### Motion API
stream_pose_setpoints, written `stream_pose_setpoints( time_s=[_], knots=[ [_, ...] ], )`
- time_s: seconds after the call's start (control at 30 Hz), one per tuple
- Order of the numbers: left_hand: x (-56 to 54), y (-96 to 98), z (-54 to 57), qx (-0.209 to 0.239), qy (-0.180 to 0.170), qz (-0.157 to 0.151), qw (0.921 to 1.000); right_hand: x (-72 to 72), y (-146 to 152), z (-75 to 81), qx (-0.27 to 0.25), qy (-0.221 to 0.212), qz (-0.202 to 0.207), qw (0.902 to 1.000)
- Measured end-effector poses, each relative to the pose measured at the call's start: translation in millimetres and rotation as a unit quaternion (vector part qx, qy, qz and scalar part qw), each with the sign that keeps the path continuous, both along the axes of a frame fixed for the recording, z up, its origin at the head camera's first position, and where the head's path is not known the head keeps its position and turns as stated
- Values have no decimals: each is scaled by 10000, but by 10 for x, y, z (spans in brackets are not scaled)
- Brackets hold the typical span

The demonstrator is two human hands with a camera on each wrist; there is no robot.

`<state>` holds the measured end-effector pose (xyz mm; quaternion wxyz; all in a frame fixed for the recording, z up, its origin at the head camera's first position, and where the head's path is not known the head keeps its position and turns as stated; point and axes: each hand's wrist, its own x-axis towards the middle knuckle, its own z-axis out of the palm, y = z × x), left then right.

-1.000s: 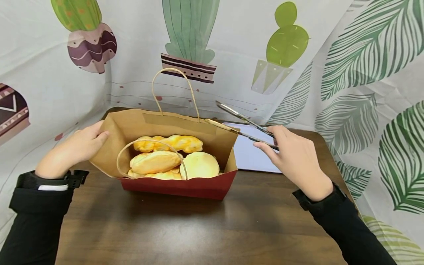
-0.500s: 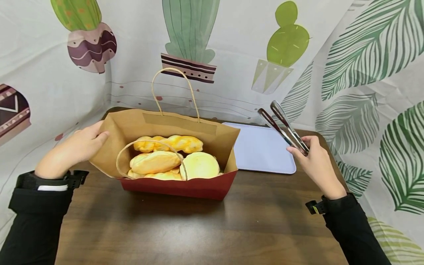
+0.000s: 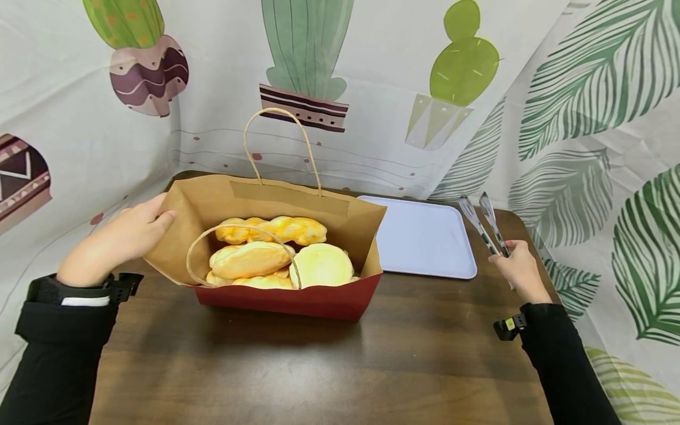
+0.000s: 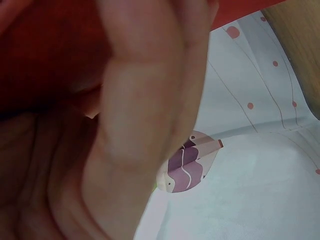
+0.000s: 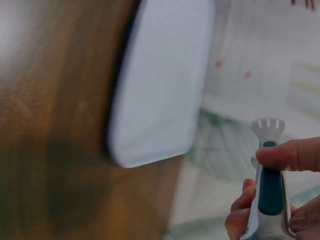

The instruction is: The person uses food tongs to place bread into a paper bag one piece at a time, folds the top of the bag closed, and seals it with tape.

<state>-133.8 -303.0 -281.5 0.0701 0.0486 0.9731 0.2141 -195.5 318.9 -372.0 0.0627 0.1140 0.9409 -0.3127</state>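
My left hand (image 3: 124, 236) grips the left side of a paper bag (image 3: 287, 302), red outside and brown inside. In the left wrist view its fingers (image 4: 145, 100) lie against the red outer face. Inside the bag are a twisted loaf (image 3: 297, 230), a long bun (image 3: 249, 260), a round pale bun (image 3: 321, 265) and more bread partly hidden below. Near the table's right edge my right hand (image 3: 523, 271) holds metal tongs (image 3: 468, 209), their arms spread and nothing between the tips. The right wrist view shows the thumb on the tongs' dark green grip (image 5: 270, 195).
A pale lavender tray (image 3: 425, 242) lies flat behind and right of the bag, with its left part hidden. One paper handle (image 3: 310, 150) stands up at the bag's back; the front handle (image 3: 191, 251) arches over the bread. Printed cloth (image 3: 382, 88) hangs around the brown table (image 3: 425, 348).
My right hand has carried the tongs rightward and down from above the bag and tray to the table's right edge. The left hand and the bag stay put.
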Motion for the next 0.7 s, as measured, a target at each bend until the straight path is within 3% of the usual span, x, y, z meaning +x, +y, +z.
stream_pose_setpoints(
  time_s=[0.17,0.37,0.5,0.7],
  knots=[
    [6,-5,9,4,-31,-10,10000,-79,199,-245,-277,-365,-309,9985],
    [7,-1,13,38,4,-23,10000,-143,421,-528,-272,-455,-415,9977],
    [4,-1,16,56,-5,-27,10000,-158,492,-669,-99,-455,-406,9981],
    [4,-1,16,38,-25,-20,10000,-215,556,-857,458,-84,-232,9986]
  ],
)
